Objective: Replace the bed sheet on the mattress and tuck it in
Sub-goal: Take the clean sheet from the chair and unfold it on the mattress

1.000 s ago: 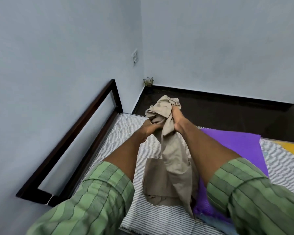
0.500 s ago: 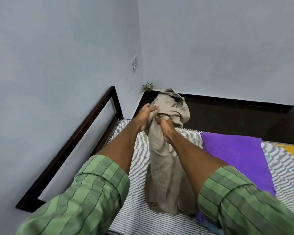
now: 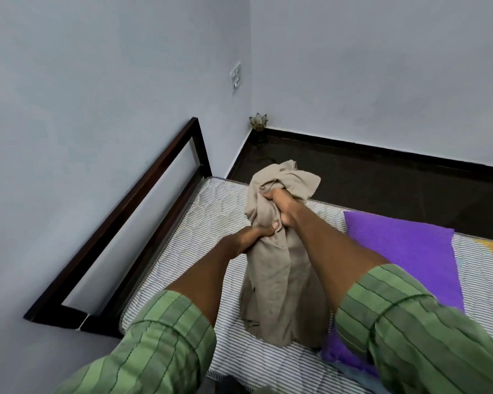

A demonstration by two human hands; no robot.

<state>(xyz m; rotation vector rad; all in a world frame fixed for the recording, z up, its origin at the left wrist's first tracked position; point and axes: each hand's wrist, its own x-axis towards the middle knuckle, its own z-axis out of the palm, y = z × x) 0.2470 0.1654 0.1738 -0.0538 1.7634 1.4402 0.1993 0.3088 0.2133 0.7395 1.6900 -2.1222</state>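
The beige bed sheet [image 3: 279,268] hangs bunched above the striped mattress [image 3: 182,240], near its head edge. The right hand [image 3: 282,207] grips it high; the left hand [image 3: 254,236] clutches it just below.

Both arms reach out toward twelve o'clock, green striped sleeves pushed up. The right hand [image 3: 279,206] clenches highest; the left hand [image 3: 256,237], at its seven o'clock, grips just below.

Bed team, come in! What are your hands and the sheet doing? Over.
Left hand and right hand both grip the bunched beige sheet. Striped mattress bare. Purple pillow lies on it, in the way.
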